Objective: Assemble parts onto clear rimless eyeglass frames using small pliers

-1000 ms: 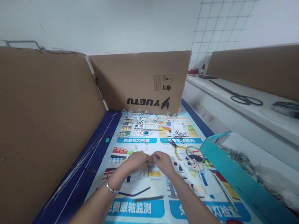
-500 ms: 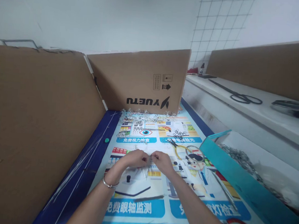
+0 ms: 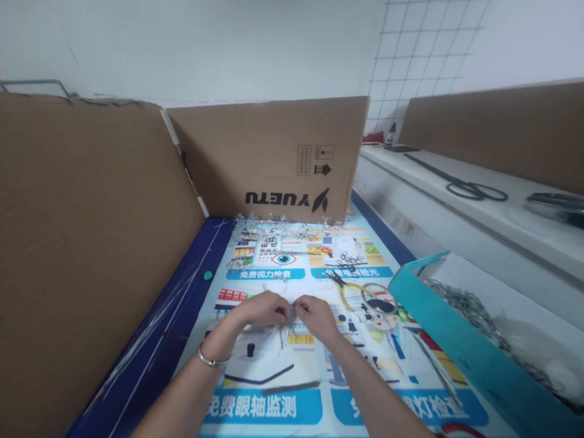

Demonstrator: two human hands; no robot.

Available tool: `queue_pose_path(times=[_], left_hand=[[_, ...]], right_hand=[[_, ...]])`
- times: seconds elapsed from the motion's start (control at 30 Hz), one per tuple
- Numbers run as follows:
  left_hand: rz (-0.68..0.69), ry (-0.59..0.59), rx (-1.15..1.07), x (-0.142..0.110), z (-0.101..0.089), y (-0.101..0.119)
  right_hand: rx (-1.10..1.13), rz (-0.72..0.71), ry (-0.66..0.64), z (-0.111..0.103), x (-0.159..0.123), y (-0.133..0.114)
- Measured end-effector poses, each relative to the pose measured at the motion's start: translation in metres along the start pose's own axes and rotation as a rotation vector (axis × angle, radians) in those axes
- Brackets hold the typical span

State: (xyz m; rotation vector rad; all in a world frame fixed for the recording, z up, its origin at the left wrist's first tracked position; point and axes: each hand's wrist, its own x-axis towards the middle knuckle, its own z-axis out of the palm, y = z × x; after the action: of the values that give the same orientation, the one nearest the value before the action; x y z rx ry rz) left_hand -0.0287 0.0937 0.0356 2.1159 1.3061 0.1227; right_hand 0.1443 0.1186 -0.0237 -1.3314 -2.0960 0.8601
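Note:
My left hand (image 3: 267, 309), with a silver bangle on its wrist, is closed in a pinch over the middle of the printed mat (image 3: 254, 393). Fingertip to fingertip with it, my right hand (image 3: 317, 318) is pinched as well. Between them they hold a small bunch of thin wires (image 3: 282, 338), whose pale loose ends hang below the fingers. How the wires cross at the fingertips is too small to make out. Just beyond my right hand lie pliers with yellow handles (image 3: 350, 296), near some dark wire loops (image 3: 352, 260).
Small clear pieces (image 3: 291, 230) lie along the cardboard panel (image 3: 256, 156). At right is a teal box (image 3: 467, 348) of metal bits and a plastic bag. Long wires (image 3: 146, 335) lie left, a red-handled tool (image 3: 479, 437) near right. Scissors (image 3: 469, 190) rest on the white ledge.
Both hands stay pinched together in nearly the same place. The hanging wire ends have shifted and spread slightly. The whole view has moved a little.

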Motion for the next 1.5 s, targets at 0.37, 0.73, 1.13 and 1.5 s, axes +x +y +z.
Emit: queue_pose_path(times=[0.37, 0.73, 1.13, 1.5], left_hand=[[-0.095, 0.319, -0.196, 0.007, -0.001, -0.005], [-0.059, 0.343, -0.77, 0.019, 0.012, -0.003], [-0.058, 0.472, -0.983, 0.027, 0.024, 0.006], [-0.001, 0.623, -0.887, 0.021, 0.011, -0.005]], right_hand=[[0.254, -0.041, -0.059, 0.007, -0.008, -0.009], [0.291, -0.044, 0.101, 0.01, -0.003, -0.003], [0.067, -0.041, 0.185, 0.005, -0.01, -0.02], [-0.29, -0.041, -0.015, -0.081, -0.013, -0.061]])
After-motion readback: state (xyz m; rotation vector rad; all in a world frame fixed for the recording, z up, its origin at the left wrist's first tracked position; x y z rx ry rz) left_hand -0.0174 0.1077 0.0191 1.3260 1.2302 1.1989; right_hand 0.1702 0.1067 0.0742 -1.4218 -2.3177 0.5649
